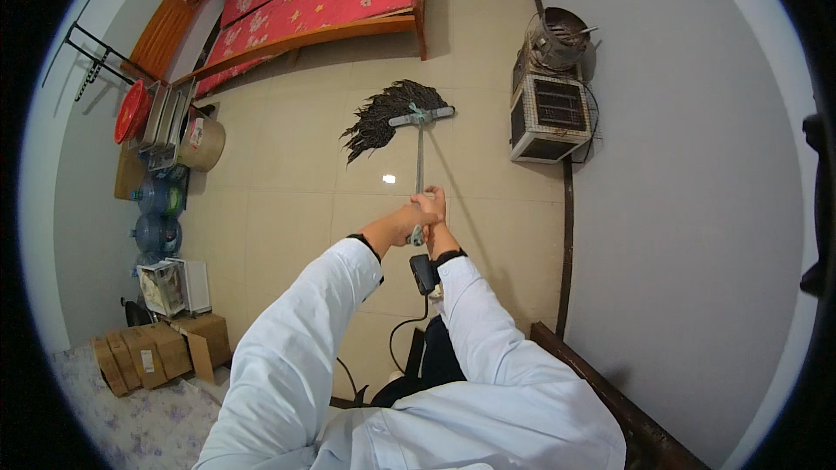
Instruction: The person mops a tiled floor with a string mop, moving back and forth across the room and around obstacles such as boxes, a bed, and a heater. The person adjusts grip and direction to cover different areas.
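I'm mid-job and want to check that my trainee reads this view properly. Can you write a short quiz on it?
1. Multiple choice: what are the left hand and right hand holding?
A) a red basin
B) a mop handle
C) a cardboard box

2. True or false: the mop head is lying on top of the bed.

3. Fill in: the blue water bottles are on the person's ____ side.

Key:
1. B
2. False; the mop head is on the tiled floor, apart from the bed.
3. left
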The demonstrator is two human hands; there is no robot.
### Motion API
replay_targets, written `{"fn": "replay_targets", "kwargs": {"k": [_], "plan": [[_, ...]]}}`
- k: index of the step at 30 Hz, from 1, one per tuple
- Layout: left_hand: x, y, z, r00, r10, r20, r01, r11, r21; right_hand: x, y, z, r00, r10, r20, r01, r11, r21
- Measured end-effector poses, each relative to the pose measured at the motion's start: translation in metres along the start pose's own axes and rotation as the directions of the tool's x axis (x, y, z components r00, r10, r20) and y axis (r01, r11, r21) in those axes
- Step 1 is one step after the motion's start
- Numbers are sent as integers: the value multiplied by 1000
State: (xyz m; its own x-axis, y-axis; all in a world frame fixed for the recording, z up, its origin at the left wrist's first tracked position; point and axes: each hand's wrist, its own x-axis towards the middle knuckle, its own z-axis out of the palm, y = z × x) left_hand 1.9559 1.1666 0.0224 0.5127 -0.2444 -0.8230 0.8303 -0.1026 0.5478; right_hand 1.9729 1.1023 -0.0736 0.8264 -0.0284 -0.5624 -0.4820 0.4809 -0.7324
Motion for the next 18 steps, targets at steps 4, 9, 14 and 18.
{"fn": "replay_targets", "kwargs": {"k": [4, 9, 14, 18], "plan": [[-27, -48, 25, 997, -75, 30, 67, 975, 214, -48, 37, -30, 995, 76, -58, -70, 992, 102], [-79, -129, 39, 974, 38, 223, -152, 841, 520, -132, 92, -66, 991, 85, -105, -59, 971, 230], [-138, -176, 71, 810, 162, 564, -353, 903, 247, -227, 123, -130, 995, 69, -71, -52, 974, 222], [-200, -239, 120, 871, 54, 488, -250, 904, 347, -314, 155, -188, 992, 93, -89, -75, 979, 190]]}}
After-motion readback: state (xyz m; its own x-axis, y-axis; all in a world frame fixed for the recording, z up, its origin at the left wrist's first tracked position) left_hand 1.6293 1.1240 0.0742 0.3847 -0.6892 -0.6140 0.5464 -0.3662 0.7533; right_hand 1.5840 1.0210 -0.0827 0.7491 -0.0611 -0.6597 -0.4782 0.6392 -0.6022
